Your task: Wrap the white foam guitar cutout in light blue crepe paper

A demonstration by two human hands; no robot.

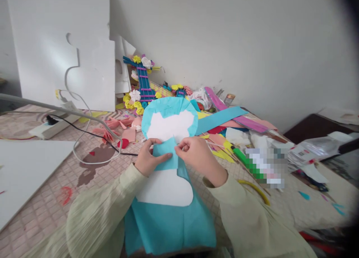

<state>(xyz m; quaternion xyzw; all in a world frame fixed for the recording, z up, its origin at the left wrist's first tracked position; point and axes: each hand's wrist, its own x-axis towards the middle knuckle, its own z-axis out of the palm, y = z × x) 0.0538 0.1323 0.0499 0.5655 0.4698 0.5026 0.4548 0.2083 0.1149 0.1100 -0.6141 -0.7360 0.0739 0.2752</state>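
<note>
The left hand (pixel 147 159) pinched one blue paper flap (pixel 163 150) between thumb and fingers. The right hand (pixel 202 156) had its fingertips drawn together at the flap's right edge; whether they gripped it could not be told. The flap lay between two visible white areas: the lower white shape (pixel 168 192) on one blue sheet (pixel 174 228), and the upper white shape (pixel 169 128) on one rounded blue piece (pixel 161 104); any join under the flap was hidden. Beyond, on the surface (pixel 36 220), lay one blue strip (pixel 221 119), one green tube (pixel 239 157) and one power strip (pixel 42 131). One blue fretted piece (pixel 143 80) stood farther back, near one tall white panel (pixel 56 63).
</note>
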